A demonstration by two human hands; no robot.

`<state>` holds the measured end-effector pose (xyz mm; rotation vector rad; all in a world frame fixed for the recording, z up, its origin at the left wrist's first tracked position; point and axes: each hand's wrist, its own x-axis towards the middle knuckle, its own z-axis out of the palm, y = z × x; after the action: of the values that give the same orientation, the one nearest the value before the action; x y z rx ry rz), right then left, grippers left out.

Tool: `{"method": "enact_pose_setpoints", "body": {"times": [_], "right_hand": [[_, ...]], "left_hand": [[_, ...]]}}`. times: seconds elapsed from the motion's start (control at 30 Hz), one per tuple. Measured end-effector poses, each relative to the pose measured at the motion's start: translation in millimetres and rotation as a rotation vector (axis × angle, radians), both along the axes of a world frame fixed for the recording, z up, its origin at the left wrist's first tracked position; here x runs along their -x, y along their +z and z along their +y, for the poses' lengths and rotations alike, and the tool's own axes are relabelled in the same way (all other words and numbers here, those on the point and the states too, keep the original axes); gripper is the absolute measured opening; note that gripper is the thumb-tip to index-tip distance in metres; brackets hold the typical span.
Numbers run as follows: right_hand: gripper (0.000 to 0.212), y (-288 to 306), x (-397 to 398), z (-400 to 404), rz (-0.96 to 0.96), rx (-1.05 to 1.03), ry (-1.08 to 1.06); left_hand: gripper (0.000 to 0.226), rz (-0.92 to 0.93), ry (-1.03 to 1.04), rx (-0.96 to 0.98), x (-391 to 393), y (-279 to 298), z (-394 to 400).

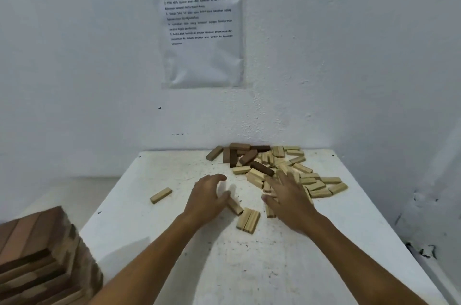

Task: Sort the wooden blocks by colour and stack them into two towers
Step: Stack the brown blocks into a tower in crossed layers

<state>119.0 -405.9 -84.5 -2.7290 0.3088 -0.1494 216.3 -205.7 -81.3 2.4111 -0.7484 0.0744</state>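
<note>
Blocks: pale and dark wooden blocks are lying jumbled in a loose pile (pixel 274 167) at the far side of the white desk (pixel 324 242), against the wall; the dark ones are gathering at the pile's left end, the pale ones spreading to the right.
Strays: one pale block (pixel 161 195) is lying alone on the left of the desk, and a pair of pale blocks (pixel 248 220) is lying side by side between the two hands.
Left hand: the left hand (pixel 207 201) is curving over the desk, its thumb resting against the end of a pale block (pixel 234 205); the grip is looking half open, and whether it is truly closing on that block cannot be told.
Right hand: the right hand (pixel 287 198) is spreading flat, fingers straight, over the near edge of the pile, holding nothing.
Tower: a stacked tower (pixel 37 254) of mixed brown and pale layers is standing at the lower left, blurred.
Handling: the blocks are looking light, stiff and smooth; a pinch across the long sides, near the middle, should be serving best.
Wall: a printed sheet (pixel 200 20) is hanging above, its text too blurred to read.
</note>
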Motion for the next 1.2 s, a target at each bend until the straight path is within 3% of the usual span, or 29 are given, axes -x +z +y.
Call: {"method": "enact_pose_setpoints", "body": {"times": [0.13,0.3,0.47,0.6,0.73,0.83,1.0,1.2], "right_hand": [[0.058,-6,-40,-16,0.079,0.139,0.029],[0.058,-12,-77,-29,0.135,0.165,0.038],[0.059,-15,-109,-34,0.049,0.256,-0.025],[0.078,-14,-127,-27,-0.049,0.335,0.087],[0.060,-11,-131,-16,-0.046,0.263,0.165],[0.050,-9,-123,-13,-0.105,0.202,0.178],[0.036,-11,-107,-11,-0.201,0.128,0.214],[0.021,3,-102,-7,-0.217,0.113,0.195]], "left_hand": [[0.041,-0.037,0.011,0.022,-41,-4,-25],[0.039,-0.097,-0.039,-0.036,-87,-10,-53],[0.050,-0.134,-0.092,-0.158,-101,-16,-65],[0.050,-0.120,-0.098,-0.179,-92,-23,-61],[0.066,-0.111,-0.075,-0.198,-76,-15,-50],[0.071,-0.123,-0.036,-0.089,-59,-8,-39],[0.036,-0.134,0.045,-0.049,-38,-14,-25],[0.036,-0.135,0.085,-0.093,-18,-20,-11]]}}
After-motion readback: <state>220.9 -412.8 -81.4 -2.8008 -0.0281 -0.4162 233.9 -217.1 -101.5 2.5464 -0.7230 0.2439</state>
